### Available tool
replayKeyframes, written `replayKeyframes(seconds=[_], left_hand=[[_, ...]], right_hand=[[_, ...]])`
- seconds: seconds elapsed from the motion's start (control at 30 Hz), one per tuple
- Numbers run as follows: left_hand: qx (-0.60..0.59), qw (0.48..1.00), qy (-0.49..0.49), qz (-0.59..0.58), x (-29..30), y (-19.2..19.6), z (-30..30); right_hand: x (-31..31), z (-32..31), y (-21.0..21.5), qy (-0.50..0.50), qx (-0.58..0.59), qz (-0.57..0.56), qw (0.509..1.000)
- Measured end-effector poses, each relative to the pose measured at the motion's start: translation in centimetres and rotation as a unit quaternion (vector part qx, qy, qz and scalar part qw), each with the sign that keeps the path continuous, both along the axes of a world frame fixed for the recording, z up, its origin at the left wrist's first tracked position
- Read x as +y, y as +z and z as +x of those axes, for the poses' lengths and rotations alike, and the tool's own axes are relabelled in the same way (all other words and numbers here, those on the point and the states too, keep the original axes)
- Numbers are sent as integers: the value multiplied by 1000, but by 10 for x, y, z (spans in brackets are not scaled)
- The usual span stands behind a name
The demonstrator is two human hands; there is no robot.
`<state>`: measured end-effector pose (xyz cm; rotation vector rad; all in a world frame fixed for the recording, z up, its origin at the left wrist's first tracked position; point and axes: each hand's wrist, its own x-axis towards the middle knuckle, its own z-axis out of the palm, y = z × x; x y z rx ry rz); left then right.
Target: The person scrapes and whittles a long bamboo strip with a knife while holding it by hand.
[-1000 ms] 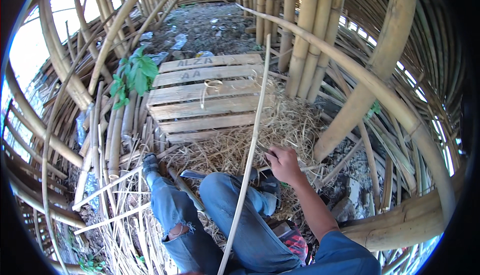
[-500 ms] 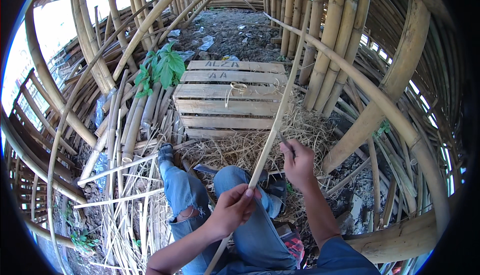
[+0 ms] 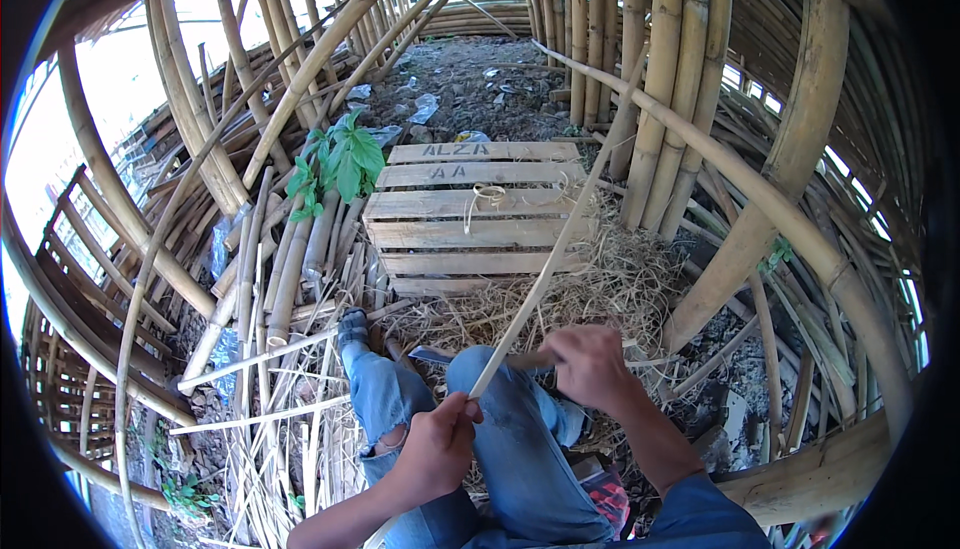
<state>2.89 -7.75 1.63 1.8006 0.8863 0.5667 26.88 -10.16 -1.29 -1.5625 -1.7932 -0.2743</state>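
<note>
My left hand [image 3: 437, 449] grips the lower part of a long thin bamboo strip [image 3: 553, 252] that slants up and to the right over my knees. My right hand [image 3: 590, 366] is closed around the handle of a knife [image 3: 432, 356], whose dark blade points left and meets the strip just above my left hand. My legs in torn blue jeans [image 3: 500, 429] lie beneath both hands.
A wooden slatted crate [image 3: 470, 239] with a loop of twine on it stands ahead on dry shavings [image 3: 610, 289]. Thick bamboo poles [image 3: 660, 79] lean all around, with split strips [image 3: 270, 349] at the left and a green leafy plant [image 3: 335, 164].
My left hand came into view and took hold of the strip's lower part. The strip now leans more to the right, and my right hand moved the knife blade against it.
</note>
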Motion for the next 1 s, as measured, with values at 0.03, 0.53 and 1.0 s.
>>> replayKeyframes(seconds=[0.03, 0.53, 1.0], left_hand=[[20, 1000, 4, -6, 1, -3, -1], [6, 998, -51, -48, -21, -16, -29], [-45, 985, -17, -169, -21, -34, -24]], right_hand=[[-4, -9, 7, 30, -5, 46, 998], [-11, 0, -3, -25, 64, 127, 990], [-25, -28, -25, 55, 43, 5, 998]])
